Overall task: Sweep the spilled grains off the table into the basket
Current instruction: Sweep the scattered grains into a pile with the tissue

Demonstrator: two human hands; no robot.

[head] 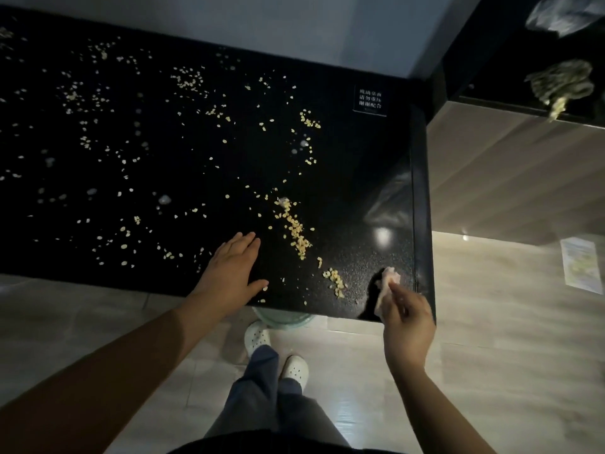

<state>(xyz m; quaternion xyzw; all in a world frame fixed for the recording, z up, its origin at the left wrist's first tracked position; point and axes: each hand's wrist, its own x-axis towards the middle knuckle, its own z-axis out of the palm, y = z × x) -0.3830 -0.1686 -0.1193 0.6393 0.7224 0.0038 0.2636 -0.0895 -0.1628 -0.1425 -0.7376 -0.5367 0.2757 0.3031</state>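
Left hand (234,270) being laid flat on table (360,158), likely bracing; wad (388,283) being pinched by right hand (407,319) beside grains (296,231); basket (281,317) being overhung by edge, for catching.

Grains (294,231): pale yellow flakes, scattered loose over most of tabletop; densest in diagonal band near right front, small cluster beside it close to front edge. Table (360,158): glossy black, speckled. Basket (281,317): pale green rim showing under table's front edge, mostly hidden.
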